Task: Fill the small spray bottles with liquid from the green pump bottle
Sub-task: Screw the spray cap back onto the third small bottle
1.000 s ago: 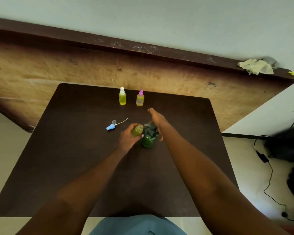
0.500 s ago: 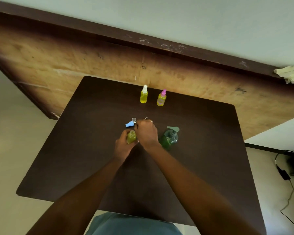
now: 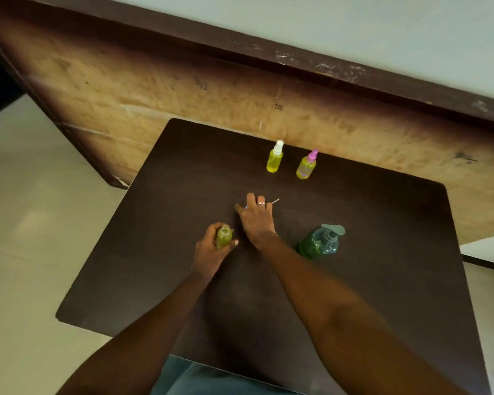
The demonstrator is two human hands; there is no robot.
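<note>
The uncapped small spray bottle (image 3: 224,238), yellow-green inside, is clasped upright by the left hand (image 3: 211,252) near the middle of the table (image 3: 154,252), while the right hand (image 3: 255,220) covers a blue sprayer cap (image 3: 246,207) just beyond, its grip impossible to tell, and the green pump bottle (image 3: 320,243) stands to the right.

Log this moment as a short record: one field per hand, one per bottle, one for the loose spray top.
left hand: grips the small bottle
small bottle: uncapped, yellow-green liquid inside
right hand: lies over the spray top; grip hidden
spray top: mostly covered, thin tube pokes out to the right
pump bottle: upright on the table, right of the right wrist, untouched
white-capped bottle: upright near the far edge, yellow liquid
pink-capped bottle: upright just right of it, yellow liquid
</note>
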